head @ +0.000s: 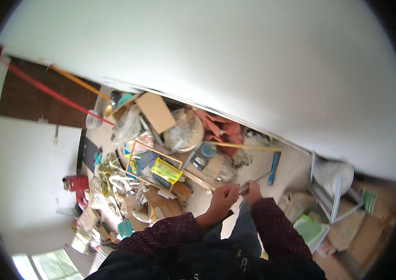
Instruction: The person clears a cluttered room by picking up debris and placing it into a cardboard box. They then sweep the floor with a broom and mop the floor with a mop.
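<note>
Both of my hands are close together low in the middle of the view. My left hand [224, 199] has its fingers curled, its fingertips by a small greyish object [243, 189]; blur hides whether it grips it. My right hand [253, 191] is closed around that object, which I cannot name. A thin dark rod [264, 175] runs from near my right hand towards a broom-like tool with a blue head [273, 168] and a wooden handle [247, 145] on the floor; whether the rod is joined to the held object is unclear.
Cardboard boxes [156, 112], plastic bags, a wooden frame [142, 180] and a yellow packet [166, 170] lie heaped ahead and to the left. A red cloth [224, 131] lies along the white wall [254, 70]. To the right stand a metal-framed step stool [336, 206], a white bucket [338, 175] and flattened cardboard [369, 238].
</note>
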`<state>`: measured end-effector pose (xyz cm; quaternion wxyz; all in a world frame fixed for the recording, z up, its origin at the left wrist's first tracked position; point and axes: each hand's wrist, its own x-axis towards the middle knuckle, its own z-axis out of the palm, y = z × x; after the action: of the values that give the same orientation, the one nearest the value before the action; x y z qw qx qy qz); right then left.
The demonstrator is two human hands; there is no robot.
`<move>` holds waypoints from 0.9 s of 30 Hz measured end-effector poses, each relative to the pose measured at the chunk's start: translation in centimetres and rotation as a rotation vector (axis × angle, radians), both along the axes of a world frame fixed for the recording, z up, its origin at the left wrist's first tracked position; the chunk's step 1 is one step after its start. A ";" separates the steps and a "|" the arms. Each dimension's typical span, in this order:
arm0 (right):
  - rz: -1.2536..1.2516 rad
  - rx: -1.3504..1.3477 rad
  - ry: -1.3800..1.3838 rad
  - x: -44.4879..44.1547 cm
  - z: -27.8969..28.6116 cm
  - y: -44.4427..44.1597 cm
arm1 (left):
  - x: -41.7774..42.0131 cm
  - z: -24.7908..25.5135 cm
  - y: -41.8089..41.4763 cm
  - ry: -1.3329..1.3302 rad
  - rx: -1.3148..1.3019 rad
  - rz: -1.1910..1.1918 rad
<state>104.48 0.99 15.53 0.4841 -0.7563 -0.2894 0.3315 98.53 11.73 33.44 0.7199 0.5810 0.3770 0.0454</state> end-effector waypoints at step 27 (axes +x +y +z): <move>0.478 -0.162 -0.468 11.6 -22.9 44.7 | -14.4 0.3 12.5 -0.092 0.256 1.135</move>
<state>116.08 45.67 -7.39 0.2517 -0.7586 -0.5343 0.2751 84.15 24.25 33.76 0.5226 0.3680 0.5891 0.4945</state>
